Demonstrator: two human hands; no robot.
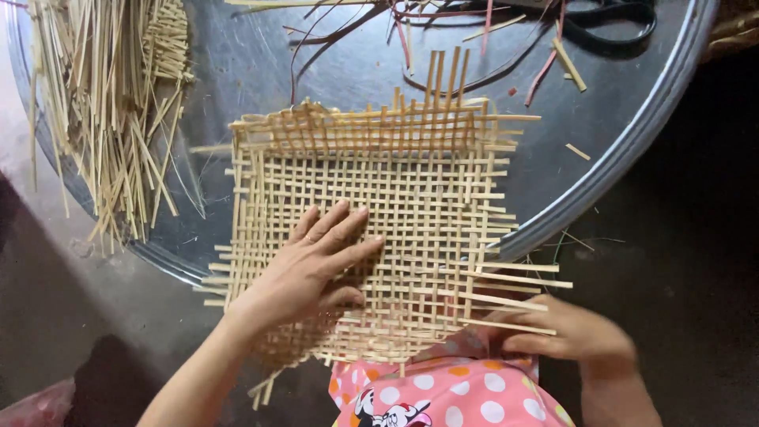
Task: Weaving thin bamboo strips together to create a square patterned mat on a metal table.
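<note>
The left hand [316, 265] is lying flat on the mat [371, 229], with its fingers spread out and pressing down. It is not gripping anything. The right hand [573, 336] is at the mat's near right corner. Its fingers are pinching the end of a thin strip [506, 326] that is sticking out of the mat's right edge. This hand is a bit blurry.

The mat is a flat square, woven from pale strips. Most of it is sitting on a round metal tray [624, 150], and its near edge is hanging over the tray's rim, above a pink cloth with dots [451, 391]. The mat's far edge is woven tighter, and some strip ends are poking up past it.

Left of the mat, a big pile of loose strips [111, 103] is lying on the tray. Beyond the mat, some reddish strips [411, 32] are lying near black scissors [609, 20].
</note>
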